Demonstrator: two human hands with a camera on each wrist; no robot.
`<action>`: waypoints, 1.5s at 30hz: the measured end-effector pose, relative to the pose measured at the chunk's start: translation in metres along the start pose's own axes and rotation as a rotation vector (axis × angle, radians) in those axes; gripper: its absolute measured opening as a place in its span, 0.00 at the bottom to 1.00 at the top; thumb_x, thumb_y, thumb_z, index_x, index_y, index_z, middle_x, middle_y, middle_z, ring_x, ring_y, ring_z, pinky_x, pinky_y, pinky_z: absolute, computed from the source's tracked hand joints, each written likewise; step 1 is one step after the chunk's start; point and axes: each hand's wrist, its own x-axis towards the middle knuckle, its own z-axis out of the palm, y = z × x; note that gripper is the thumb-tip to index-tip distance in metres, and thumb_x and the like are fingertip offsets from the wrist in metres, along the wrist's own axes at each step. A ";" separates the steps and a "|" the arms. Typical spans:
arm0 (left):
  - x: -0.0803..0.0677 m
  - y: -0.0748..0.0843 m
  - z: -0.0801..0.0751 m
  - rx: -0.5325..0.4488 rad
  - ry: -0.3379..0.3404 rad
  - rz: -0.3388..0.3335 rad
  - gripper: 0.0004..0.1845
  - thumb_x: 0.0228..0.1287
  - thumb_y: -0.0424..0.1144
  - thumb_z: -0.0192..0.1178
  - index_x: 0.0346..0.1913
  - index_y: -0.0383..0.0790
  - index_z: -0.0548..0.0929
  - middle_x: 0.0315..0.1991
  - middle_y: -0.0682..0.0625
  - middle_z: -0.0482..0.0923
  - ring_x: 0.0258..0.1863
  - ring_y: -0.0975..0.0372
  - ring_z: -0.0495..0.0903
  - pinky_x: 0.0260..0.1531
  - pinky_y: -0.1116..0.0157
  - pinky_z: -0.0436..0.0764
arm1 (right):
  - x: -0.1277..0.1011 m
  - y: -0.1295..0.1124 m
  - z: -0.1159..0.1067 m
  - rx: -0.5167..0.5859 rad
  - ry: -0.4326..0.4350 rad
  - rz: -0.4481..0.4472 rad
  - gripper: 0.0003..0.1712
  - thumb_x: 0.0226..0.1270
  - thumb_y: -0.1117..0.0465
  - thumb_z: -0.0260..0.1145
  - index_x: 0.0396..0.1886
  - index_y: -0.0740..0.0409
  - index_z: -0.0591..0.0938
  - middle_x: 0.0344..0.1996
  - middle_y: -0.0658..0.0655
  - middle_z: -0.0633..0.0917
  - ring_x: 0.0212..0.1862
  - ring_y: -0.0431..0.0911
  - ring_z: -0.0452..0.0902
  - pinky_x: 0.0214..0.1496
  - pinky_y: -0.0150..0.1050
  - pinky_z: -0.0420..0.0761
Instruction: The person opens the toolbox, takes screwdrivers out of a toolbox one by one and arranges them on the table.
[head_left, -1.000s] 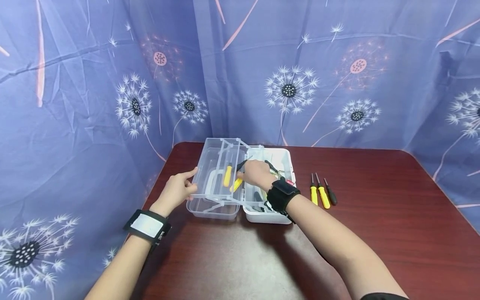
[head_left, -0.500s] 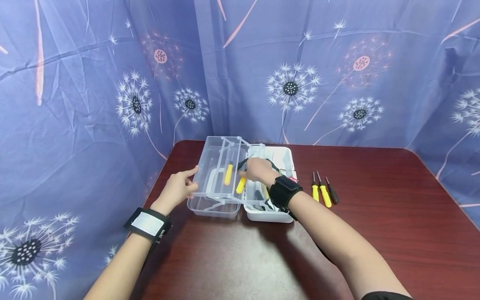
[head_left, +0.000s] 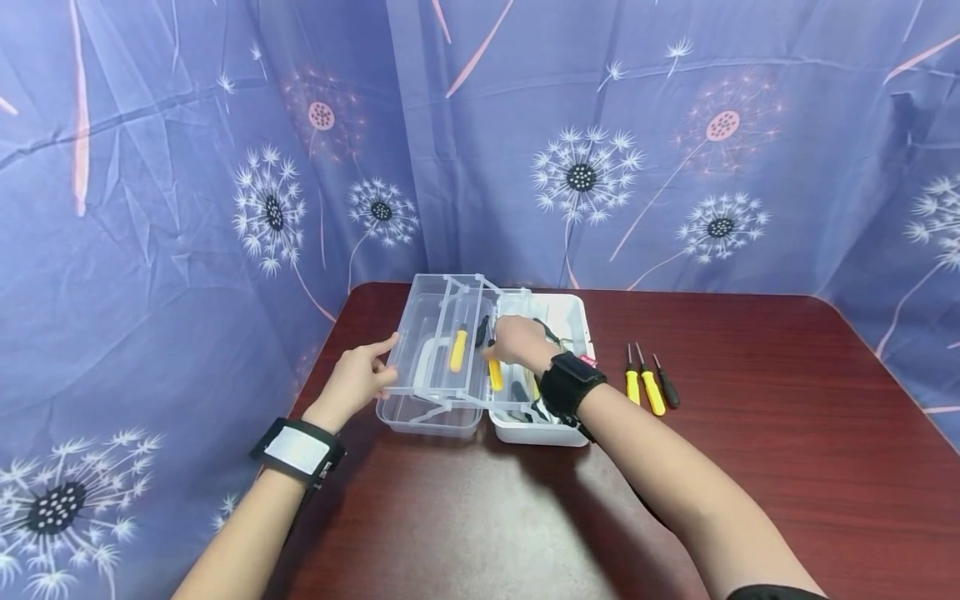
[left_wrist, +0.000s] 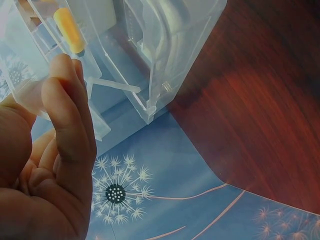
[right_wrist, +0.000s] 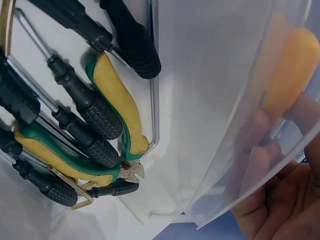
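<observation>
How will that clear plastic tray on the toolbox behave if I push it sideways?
The clear tray looks thin and light, so it would probably flex a little. It sits on slim hinged arms, so it would likely swing rather than slide. The yellow-handled screwdriver lying in it may roll.

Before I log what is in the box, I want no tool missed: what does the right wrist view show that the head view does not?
Only the right wrist view shows the pliers with green and yellow grips lying among black-handled screwdrivers in the white box. Only the head view shows three screwdrivers on the table and the left hand touching the clear tray. Both show the right hand holding a yellow-handled tool at the tray.
</observation>
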 end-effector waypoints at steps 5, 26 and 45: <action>0.001 0.001 0.001 -0.009 0.006 0.004 0.33 0.57 0.30 0.56 0.69 0.40 0.68 0.17 0.47 0.80 0.13 0.64 0.79 0.16 0.70 0.72 | -0.001 -0.001 0.000 0.004 0.030 0.012 0.26 0.59 0.42 0.66 0.11 0.50 0.69 0.16 0.48 0.69 0.23 0.44 0.68 0.23 0.37 0.65; 0.001 -0.001 0.003 -0.016 0.005 -0.009 0.33 0.57 0.31 0.57 0.69 0.41 0.68 0.16 0.47 0.80 0.14 0.61 0.81 0.16 0.69 0.73 | -0.004 0.001 0.003 0.034 0.072 0.015 0.22 0.57 0.44 0.68 0.17 0.52 0.72 0.16 0.49 0.69 0.22 0.43 0.66 0.22 0.35 0.62; 0.001 -0.002 0.001 -0.015 0.011 -0.008 0.33 0.57 0.31 0.56 0.69 0.41 0.68 0.18 0.46 0.81 0.14 0.61 0.81 0.17 0.69 0.75 | -0.008 0.011 -0.026 0.181 0.113 -0.050 0.27 0.57 0.47 0.69 0.09 0.50 0.65 0.11 0.46 0.57 0.17 0.42 0.56 0.20 0.33 0.59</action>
